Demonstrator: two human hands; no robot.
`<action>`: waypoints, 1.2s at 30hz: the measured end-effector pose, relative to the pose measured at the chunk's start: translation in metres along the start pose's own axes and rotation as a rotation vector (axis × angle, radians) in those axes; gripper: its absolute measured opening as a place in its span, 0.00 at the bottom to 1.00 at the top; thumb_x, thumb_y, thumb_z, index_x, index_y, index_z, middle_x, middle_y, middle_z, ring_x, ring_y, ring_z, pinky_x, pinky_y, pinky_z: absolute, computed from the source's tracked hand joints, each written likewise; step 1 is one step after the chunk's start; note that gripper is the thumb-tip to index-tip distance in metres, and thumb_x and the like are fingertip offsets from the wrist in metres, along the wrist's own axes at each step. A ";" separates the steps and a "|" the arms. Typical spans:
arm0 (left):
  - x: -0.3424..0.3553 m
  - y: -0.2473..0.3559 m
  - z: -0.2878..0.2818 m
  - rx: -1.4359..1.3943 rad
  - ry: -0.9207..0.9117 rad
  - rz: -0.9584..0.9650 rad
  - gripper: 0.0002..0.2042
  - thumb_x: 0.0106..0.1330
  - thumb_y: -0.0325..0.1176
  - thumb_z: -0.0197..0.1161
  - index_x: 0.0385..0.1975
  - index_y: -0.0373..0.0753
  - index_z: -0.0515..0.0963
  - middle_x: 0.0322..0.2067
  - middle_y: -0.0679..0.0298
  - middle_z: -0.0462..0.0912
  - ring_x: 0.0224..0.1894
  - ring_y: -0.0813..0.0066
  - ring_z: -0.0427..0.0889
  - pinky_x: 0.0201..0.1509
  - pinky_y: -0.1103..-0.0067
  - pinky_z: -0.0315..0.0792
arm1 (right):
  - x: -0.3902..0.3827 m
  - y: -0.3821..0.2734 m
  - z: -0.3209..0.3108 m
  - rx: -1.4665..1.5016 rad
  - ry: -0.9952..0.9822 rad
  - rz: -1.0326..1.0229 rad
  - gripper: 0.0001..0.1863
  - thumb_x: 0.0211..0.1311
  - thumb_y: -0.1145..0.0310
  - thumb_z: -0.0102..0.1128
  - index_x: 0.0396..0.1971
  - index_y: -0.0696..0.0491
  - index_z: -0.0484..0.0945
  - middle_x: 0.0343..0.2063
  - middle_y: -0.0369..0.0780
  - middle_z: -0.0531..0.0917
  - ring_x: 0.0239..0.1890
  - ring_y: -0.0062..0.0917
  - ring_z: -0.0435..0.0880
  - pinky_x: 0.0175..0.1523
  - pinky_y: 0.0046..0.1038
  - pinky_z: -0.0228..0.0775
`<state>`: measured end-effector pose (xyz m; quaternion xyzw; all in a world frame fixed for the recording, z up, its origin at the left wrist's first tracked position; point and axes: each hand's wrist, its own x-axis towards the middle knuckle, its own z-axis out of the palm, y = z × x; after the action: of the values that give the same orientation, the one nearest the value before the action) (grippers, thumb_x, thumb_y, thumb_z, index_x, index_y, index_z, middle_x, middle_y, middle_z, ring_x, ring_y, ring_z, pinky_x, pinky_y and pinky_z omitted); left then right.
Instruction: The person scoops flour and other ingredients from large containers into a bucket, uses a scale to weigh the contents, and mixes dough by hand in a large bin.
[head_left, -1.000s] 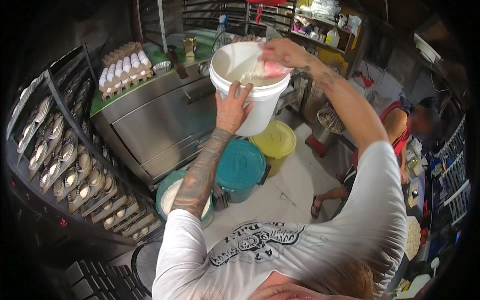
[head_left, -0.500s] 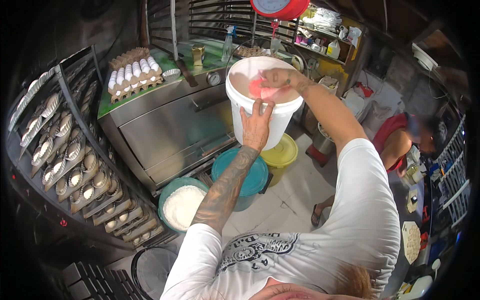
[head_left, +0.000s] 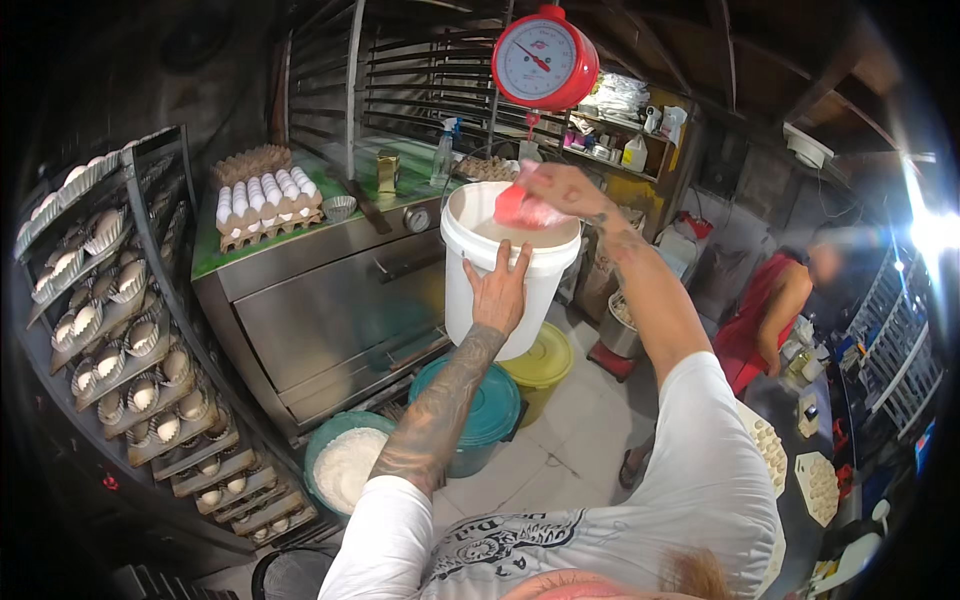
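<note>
A tall white bucket [head_left: 485, 310] is below a red hanging dial scale [head_left: 540, 60]. My left hand [head_left: 493, 295] grips the bucket's near side, fingers spread up toward the rim. Over the bucket's mouth, my right hand [head_left: 565, 190] is closed on a red plastic scoop-like object [head_left: 518, 208], slightly blurred. The bucket's contents are mostly hidden. Below stand a teal lidded bin [head_left: 490, 390], a yellow lidded bin [head_left: 545, 345] and a teal tub of white powder [head_left: 340, 470].
A steel oven [head_left: 320, 330] behind carries egg trays [head_left: 265, 205] and a spray bottle [head_left: 442, 155]. A rack of filled moulds [head_left: 115, 300] lines the left. A person in red [head_left: 760, 330] stands at a worktop [head_left: 810, 390] on the right. Shelves [head_left: 630, 130] hold supplies at the back.
The view has tilted up, bringing the whole scale in. My right hand has raised the red object from inside the bucket to about rim height. The other person has shifted.
</note>
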<state>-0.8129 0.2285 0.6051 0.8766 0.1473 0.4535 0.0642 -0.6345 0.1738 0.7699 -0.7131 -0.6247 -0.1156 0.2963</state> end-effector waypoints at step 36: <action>-0.685 0.278 -0.124 -0.126 0.879 -2.713 0.23 0.72 0.33 0.58 0.63 0.29 0.64 0.61 0.51 0.72 0.63 0.64 0.70 0.68 0.71 0.64 | -0.251 -0.157 0.896 0.390 -1.138 0.312 0.32 0.53 0.41 0.60 0.38 0.60 0.83 0.39 0.51 0.84 0.45 0.42 0.83 0.51 0.36 0.71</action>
<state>-1.2319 -0.2544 0.2142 -0.1542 0.8454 0.2782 0.4292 -1.0172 0.4823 -0.0357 -0.6784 -0.5828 0.4438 0.0551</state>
